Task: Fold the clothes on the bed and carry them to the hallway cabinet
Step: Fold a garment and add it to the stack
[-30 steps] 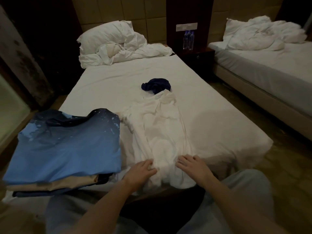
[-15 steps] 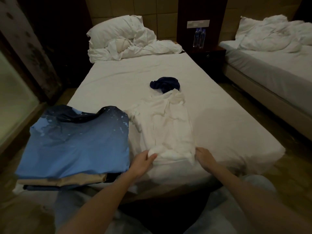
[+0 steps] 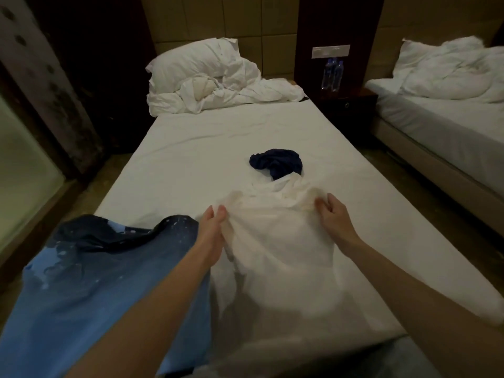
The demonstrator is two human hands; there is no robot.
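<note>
The fingers [image 3: 218,214] of the left hand [image 3: 211,230] and those of the right hand [image 3: 331,214] are curling round, pinching the white garment's [image 3: 275,241] lifted edge above the bed [image 3: 191,159]; the grip looks shallow, so the limp cloth could be slipping free, spoiling the fold. The folded blue shirt [image 3: 109,282] is lying just beside it, the crumpled navy garment [image 3: 275,162] beyond; no containers are showing.

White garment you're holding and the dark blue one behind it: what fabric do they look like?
White garment: thin, matte woven cloth, likely cotton; it drapes in soft creases. Dark blue garment: soft, matte, probably knit; crumpled in a limp heap. Too dim to be sure.
</note>
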